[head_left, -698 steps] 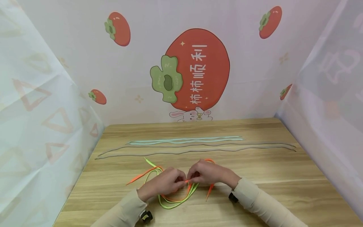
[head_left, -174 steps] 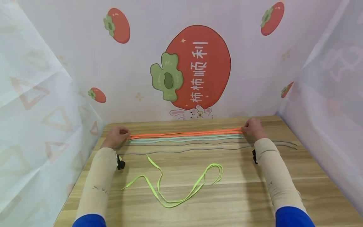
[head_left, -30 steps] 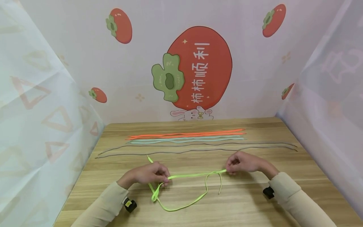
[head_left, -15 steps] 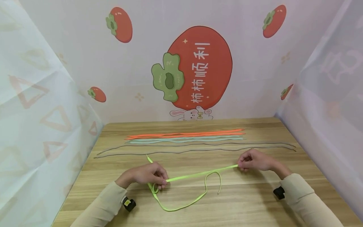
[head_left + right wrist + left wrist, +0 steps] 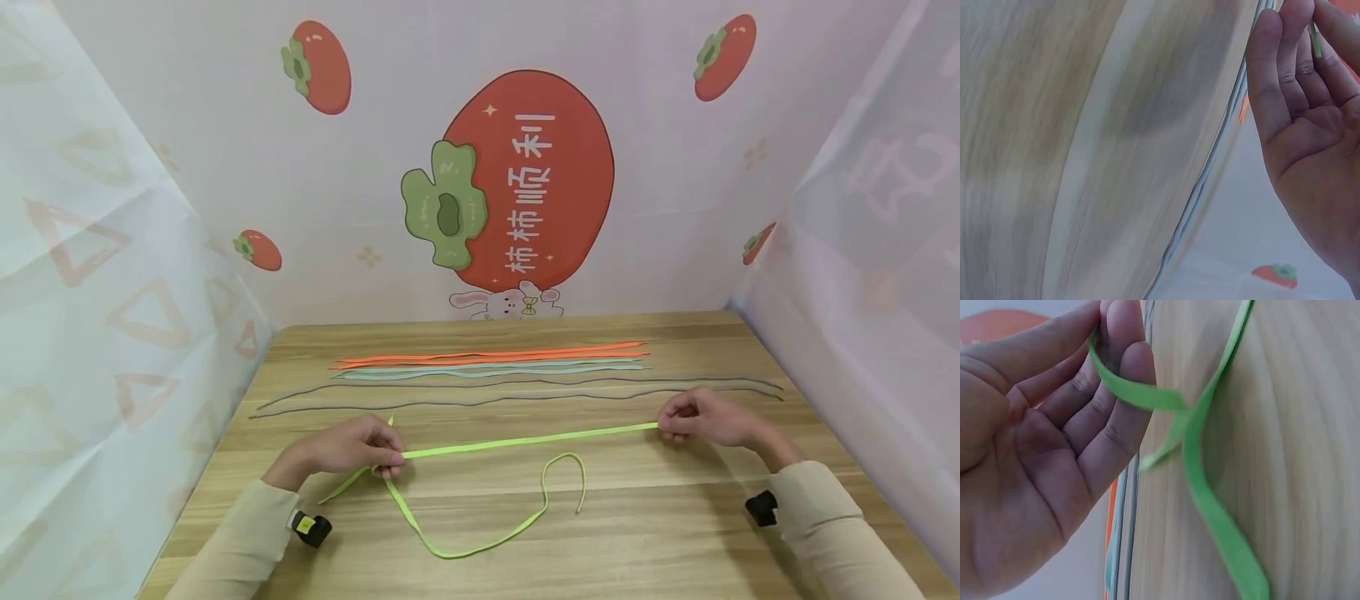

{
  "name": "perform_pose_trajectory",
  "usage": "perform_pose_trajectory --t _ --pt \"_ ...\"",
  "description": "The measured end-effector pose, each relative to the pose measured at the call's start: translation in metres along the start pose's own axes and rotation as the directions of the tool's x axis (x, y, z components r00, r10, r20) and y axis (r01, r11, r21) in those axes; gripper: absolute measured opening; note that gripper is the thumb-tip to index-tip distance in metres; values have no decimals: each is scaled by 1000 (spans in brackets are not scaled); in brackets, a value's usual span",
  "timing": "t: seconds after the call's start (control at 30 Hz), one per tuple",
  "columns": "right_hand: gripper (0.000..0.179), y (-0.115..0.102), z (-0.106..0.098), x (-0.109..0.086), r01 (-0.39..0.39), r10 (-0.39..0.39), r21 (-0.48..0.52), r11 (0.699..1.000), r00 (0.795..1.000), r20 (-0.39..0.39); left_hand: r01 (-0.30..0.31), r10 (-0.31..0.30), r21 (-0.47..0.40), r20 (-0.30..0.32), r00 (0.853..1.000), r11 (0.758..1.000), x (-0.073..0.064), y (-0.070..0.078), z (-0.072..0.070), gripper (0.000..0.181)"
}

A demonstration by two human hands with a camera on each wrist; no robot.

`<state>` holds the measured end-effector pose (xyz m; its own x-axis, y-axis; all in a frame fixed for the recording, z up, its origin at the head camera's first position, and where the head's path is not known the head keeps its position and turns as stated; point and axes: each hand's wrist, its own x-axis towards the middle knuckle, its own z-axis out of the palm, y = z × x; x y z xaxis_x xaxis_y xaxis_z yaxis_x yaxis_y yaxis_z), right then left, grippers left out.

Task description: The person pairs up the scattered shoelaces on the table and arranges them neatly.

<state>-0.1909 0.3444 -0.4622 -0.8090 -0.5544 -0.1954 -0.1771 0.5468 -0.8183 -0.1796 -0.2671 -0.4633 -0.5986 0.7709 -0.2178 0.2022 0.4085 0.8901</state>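
Note:
A flat yellow-green shoelace [image 5: 525, 440] stretches nearly straight between my two hands. My left hand [image 5: 356, 444] pinches it toward its left part, and a tail hangs below those fingers in the left wrist view. With thumb and fingertips, my right hand [image 5: 708, 419] holds the other end; a short green tip [image 5: 1317, 47] pokes out in the right wrist view. More yellow-green lace [image 5: 480, 552] lies in a loose curve on the table, running from beneath the left hand to a hooked end at centre. Whether it is a separate lace, the left hand's cover makes hard to tell.
Farther back on the wooden table [image 5: 637, 533], orange laces [image 5: 487, 356] lie straight side by side. Pale blue laces [image 5: 487, 370] are laid just in front, then two long thin grey laces [image 5: 465, 405]. Printed cloth walls stand behind and on both sides.
Earlier, both hands worked at tangled orange and green laces, then laid the orange at the back. Over the last second, the hands have spread apart, drawing the yellow-green lace out longer.

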Motion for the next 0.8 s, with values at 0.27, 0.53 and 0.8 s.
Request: perform_pose_trajectory --t 0.27,0.53,0.8 --pt "17 9 -10 -10 -34 33 -10 999 998 -52 34 -35 -13 -40 999 999 -24 -20 -21 24" --pt "20 22 -15 -9 -96 97 10 995 994 -53 93 -95 -28 -78 992 995 -43 -35 -42 25" --pt "23 28 -21 -2 -110 111 19 994 993 -44 163 -170 -73 -101 980 984 -56 -44 -59 27"
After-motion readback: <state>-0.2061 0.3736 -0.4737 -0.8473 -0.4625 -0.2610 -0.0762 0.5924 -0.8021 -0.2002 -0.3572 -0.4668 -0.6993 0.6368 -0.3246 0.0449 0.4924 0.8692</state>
